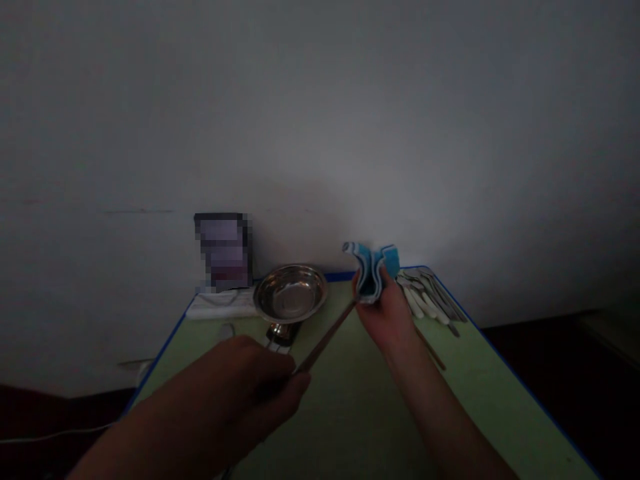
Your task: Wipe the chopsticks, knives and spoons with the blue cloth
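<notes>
- Head view: the left hand (245,393) grips one end of a slim utensil (327,338), thumb and fingers closed on it; the utensil slants up and away over the table (345,413).
- The right hand (383,310) is closed around a folded blue cloth (369,288) with pale edges, and the utensil's far end meets the cloth's underside at this hand; whether the cloth wraps the tip cannot be told.
- A shiny metal bowl (293,293) sits near the table's far edge, left of the cloth; a dark, glossy object (281,331), partly hidden, shows just in front of it.
- Beside the right hand, on its right, lies a group of cutlery (423,300), some with white handles, and a thin brown stick (431,348) lies nearer, partly behind the forearm.
- At the far left corner, a pixelated, dark-edged panel (225,250) stands upright by a white slab (220,305), before a grey wall (320,120).
</notes>
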`<action>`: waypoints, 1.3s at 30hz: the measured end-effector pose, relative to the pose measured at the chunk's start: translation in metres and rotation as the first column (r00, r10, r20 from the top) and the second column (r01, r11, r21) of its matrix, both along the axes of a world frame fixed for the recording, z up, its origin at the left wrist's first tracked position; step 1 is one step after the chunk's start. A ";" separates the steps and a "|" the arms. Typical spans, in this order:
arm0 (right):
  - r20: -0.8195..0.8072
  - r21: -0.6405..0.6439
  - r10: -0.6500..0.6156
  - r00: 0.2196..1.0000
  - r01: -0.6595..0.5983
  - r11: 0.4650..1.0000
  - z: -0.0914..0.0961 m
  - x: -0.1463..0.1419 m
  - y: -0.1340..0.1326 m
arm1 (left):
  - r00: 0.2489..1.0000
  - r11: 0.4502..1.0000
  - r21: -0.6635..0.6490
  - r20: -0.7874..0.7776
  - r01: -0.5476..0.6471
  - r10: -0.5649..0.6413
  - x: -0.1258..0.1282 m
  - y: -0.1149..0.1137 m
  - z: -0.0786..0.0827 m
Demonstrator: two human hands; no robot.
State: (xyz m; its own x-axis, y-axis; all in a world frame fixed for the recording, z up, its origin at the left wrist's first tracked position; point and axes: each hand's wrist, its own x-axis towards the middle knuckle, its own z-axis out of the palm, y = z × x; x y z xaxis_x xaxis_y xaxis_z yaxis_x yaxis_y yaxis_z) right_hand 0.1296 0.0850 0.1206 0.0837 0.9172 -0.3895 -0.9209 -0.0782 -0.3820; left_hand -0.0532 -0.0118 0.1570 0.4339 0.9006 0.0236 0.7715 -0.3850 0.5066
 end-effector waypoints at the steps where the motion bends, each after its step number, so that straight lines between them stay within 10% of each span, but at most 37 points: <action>1: -0.012 0.005 -0.019 1.000 0.019 1.000 0.002 0.005 0.003 | 1.000 0.999 -0.032 -0.008 0.017 -0.017 -0.004 0.000 0.000; 19: -0.243 0.369 0.138 0.960 -0.040 0.929 -0.001 0.023 -0.010 | 0.975 0.919 -0.393 -0.215 -0.041 -0.049 -0.006 0.010 -0.011; 28: -0.157 0.335 0.164 0.974 -0.104 0.936 -0.006 0.007 -0.013 | 0.946 0.957 -0.289 -0.309 0.008 -0.101 -0.002 0.007 -0.009; 39: 0.035 0.261 0.029 0.999 -0.038 0.965 0.002 0.019 -0.006 | 0.997 0.968 -0.251 -0.071 -0.006 -0.013 -0.010 0.026 -0.017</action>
State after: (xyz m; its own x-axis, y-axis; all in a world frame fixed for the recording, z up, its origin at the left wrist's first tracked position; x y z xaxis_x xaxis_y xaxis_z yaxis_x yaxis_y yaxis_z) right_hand 0.1488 0.0791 0.1230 0.0593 0.9893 -0.1330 -0.9069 -0.0023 -0.4214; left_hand -0.0628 0.0141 0.1402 0.4295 0.8722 -0.2339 0.8079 -0.2554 0.5311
